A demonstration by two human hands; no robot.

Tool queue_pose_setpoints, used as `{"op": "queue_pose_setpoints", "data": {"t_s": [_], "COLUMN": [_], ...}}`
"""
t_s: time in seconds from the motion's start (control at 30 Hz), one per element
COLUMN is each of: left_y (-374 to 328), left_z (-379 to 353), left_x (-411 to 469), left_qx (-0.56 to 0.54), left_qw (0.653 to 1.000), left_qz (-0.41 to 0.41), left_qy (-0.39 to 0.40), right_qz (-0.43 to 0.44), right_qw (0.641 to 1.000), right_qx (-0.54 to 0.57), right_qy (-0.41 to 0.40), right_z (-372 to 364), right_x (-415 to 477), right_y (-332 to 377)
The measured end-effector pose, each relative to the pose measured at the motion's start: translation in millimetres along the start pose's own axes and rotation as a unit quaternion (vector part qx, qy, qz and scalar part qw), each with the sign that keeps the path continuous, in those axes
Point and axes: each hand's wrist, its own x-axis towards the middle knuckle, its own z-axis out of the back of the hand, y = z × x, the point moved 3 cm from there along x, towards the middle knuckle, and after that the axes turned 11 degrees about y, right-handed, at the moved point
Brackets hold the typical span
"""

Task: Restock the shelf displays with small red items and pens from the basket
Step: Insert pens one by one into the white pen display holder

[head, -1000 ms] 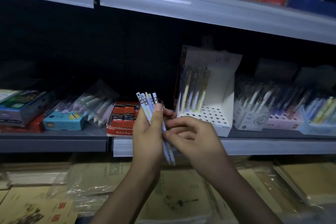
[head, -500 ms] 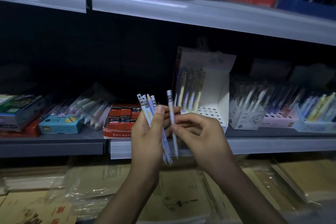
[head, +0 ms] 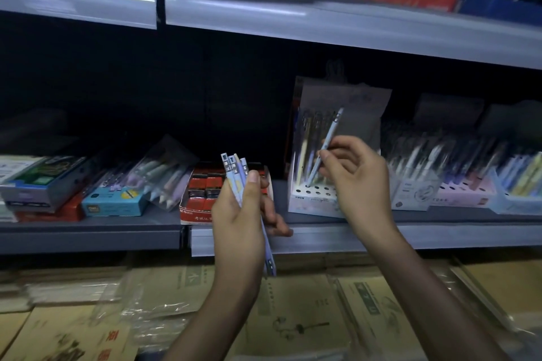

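My left hand grips a bundle of several pale blue pens upright in front of the shelf edge. My right hand pinches a single pale blue pen, tilted, with its tip at the holes of the white pen display box. A few pens stand in that box at its left. A red open box of small red items sits on the shelf just behind my left hand. The basket is not in view.
More pen display stands fill the shelf to the right. A blue carton and bagged pens lie at the left. An upper shelf overhangs. Brown wrapped paper packs lie below the shelf edge.
My right hand has drawn one pen out of the bundle and carried it right and up to the white display box. The left hand has stayed in place with the rest.
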Motion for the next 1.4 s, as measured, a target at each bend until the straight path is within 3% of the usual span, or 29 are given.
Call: {"op": "queue_pose_setpoints", "data": {"t_s": [0.47,0.57,0.73,0.83,0.97,1.27,1.4], "left_y": [1,1,1,2,3,8,10], "left_z": [0,-4,-5,-5,-9,-16,-12], "left_x": [1,-1,2,1,0,-3,-1], "left_qx": [-0.022,-0.048,-0.018,-0.003,-0.051,-0.057,-0.067], "left_qw": [0.997,0.996,1.0,1.0,0.998,0.997,0.997], "left_qz": [0.058,0.061,0.011,-0.005,0.006,0.024,0.026], "left_qy": [0.036,0.052,0.015,0.006,0.025,0.055,0.028], "right_qz": [-0.02,-0.029,-0.141,-0.161,-0.14,-0.15,-0.139], "right_qw": [0.983,0.988,0.983,0.969,0.965,0.958,0.975], "right_qx": [-0.18,-0.144,0.019,0.09,0.069,0.097,0.007], "right_qy": [-0.039,-0.047,0.112,0.164,0.213,0.224,0.171], "right_z": [-11,-10,-20,-25,-34,-27,-20], "right_x": [-2,-20,-51,-63,-71,-70,-63], "right_y": [-16,-3,11,17,20,15,6]}}
